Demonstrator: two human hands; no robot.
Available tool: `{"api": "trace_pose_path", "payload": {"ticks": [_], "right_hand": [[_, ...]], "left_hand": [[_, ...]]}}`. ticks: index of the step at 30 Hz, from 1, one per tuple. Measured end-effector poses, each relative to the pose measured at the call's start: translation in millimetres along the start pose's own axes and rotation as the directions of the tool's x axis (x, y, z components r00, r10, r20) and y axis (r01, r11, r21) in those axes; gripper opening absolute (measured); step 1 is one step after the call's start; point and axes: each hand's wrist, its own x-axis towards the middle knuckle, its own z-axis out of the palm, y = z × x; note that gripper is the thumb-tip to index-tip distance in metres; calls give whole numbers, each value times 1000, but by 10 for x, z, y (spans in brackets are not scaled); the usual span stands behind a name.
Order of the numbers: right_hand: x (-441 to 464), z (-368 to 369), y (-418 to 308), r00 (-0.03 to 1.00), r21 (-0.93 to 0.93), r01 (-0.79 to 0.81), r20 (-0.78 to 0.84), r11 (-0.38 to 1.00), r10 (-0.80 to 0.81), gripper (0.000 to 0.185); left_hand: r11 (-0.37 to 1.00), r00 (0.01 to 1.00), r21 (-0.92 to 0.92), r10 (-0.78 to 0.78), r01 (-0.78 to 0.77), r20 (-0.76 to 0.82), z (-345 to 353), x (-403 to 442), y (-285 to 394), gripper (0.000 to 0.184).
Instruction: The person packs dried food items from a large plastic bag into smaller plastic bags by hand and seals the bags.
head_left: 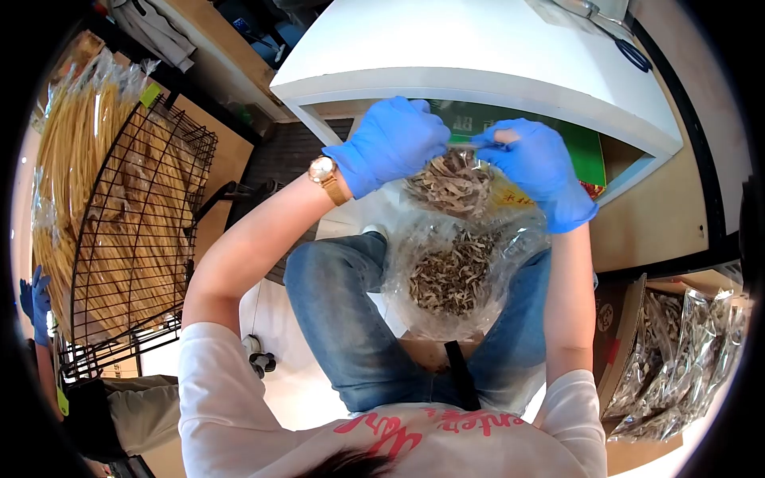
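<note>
My left hand [390,145], in a blue glove, is closed on one top corner of a clear plastic bag [453,185] with dried brown strips inside. The other end of the bag's top edge is pinched in my right hand [540,169], also gloved in blue. The edge is stretched between both hands, and the bag hangs below it. Yellow print shows on its right side. Nearer to me, between my knees, a larger open clear bag [450,275] holds loose dried grey-brown pieces. My fingertips are partly hidden.
A white table [478,48] stands ahead, with a green box [586,151] beneath its top and scissors [625,49] on it. At left, a black wire rack [143,231] holds bagged yellow sticks. Filled clear bags [677,358] lie in a carton at right. Another person's gloved hand [36,303] shows far left.
</note>
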Motion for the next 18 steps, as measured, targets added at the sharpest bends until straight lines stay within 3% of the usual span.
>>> {"api": "trace_pose_path", "payload": {"ticks": [2,5,7,11,14,16,17,18], "right_hand": [[-19,-47,13,998,51,-57,-5,997,57,11],[11,-40,-38,1000,-16,18,-13,1000,-18,12],[-3,-33,-28,998,118,-36,-49,992,42,13],[-4,-141,-23,991,156,-135,2,978,136,12],[45,-75,-83,995,108,10,-102,994,1,11],[43,17,-64,978,244,61,-209,968,-9,9],[34,-9,-65,979,244,59,-206,968,-8,9],[21,-66,-64,994,293,-43,-87,955,71,9]], "left_hand": [[997,999,-57,-46,44,-23,-6,10,0,15],[998,998,-26,-51,50,-30,-61,36,35,14],[1000,1000,-18,-16,16,-19,-71,40,71,13],[995,998,-76,-63,61,-30,-7,41,3,13],[996,991,-44,-87,83,-99,5,54,24,13],[999,993,-27,-27,24,-114,81,16,24,14],[999,993,-31,-28,25,-114,73,10,38,14],[998,995,-53,-42,37,-94,66,10,50,13]]}}
